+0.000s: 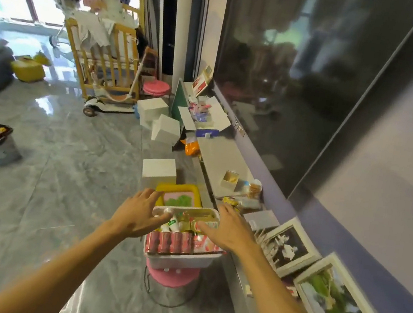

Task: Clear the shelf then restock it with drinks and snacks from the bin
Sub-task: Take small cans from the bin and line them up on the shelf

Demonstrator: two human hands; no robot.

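Framed pictures: two white-framed prints (336, 299) lie tilted on the near end of the low shelf (222, 158), against the purple wall on the right.
Stool: pink stool (171, 278) on the grey floor, just beside the shelf edge.
Bin: white bin (179, 259) rests on the stool, full.
Bin contents: a row of red cans (171, 242) along the near side; small bottles with green labels (173, 225) and packaged snacks behind them.
Left hand: left hand (137, 215) is over the bin's left side, fingers spread and straight, holding nothing. Contact with the rim cannot be told.
Right hand: right hand (229, 229) is over the bin's right side, fingers spread, holding nothing. The two hands are apart, with the bin between them.
Tray: yellow-rimmed tray (182, 188) just behind the bin.
White box: white box (159, 172) on the floor beyond the tray.
Shelf, middle: a small open box (229, 180) and a jar (255, 187) stand near the wall; the rest of this stretch is bare grey board.
Shelf, far end: an open white carton (206, 116) with blurred items.
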